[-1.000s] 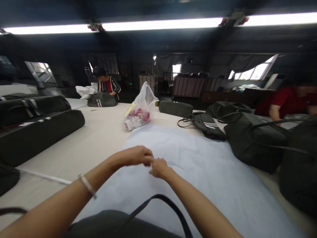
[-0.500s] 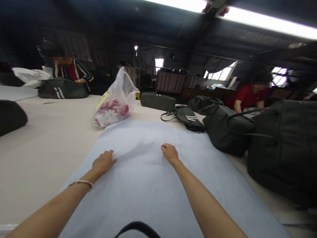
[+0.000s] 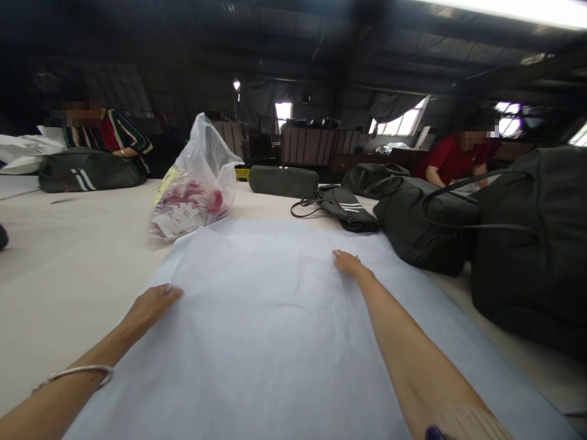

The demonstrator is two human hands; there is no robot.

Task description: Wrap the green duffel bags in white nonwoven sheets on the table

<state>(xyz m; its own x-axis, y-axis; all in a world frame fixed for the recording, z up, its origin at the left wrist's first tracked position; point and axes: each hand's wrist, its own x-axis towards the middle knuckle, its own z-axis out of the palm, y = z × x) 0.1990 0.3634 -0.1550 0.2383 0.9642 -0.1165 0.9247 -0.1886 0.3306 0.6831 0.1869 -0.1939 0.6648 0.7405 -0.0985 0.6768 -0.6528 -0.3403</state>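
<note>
A thin, pale white sheet (image 3: 266,330) spreads across the table in front of me, over a bluish sheet (image 3: 458,342) that shows along the right side. My left hand (image 3: 153,305), with a bangle on its wrist, is closed on the upper sheet's left edge. On the other side my right hand (image 3: 348,264) pinches the same sheet near its right edge, farther from me than the left. Light creases run through the sheet between the hands.
A clear plastic bag (image 3: 195,195) with reddish contents stands beyond the sheets. Dark bags, including a striped one (image 3: 343,208) and a large one (image 3: 536,256), line the right. One co-worker (image 3: 121,131) is far left beside a dark bag (image 3: 92,170); another in red (image 3: 452,159) is at right.
My hands have moved apart, the left one leftward and nearer me, the right one rightward and farther away. The upper sheet now lies spread between them. A dark strap at the bottom has left view.
</note>
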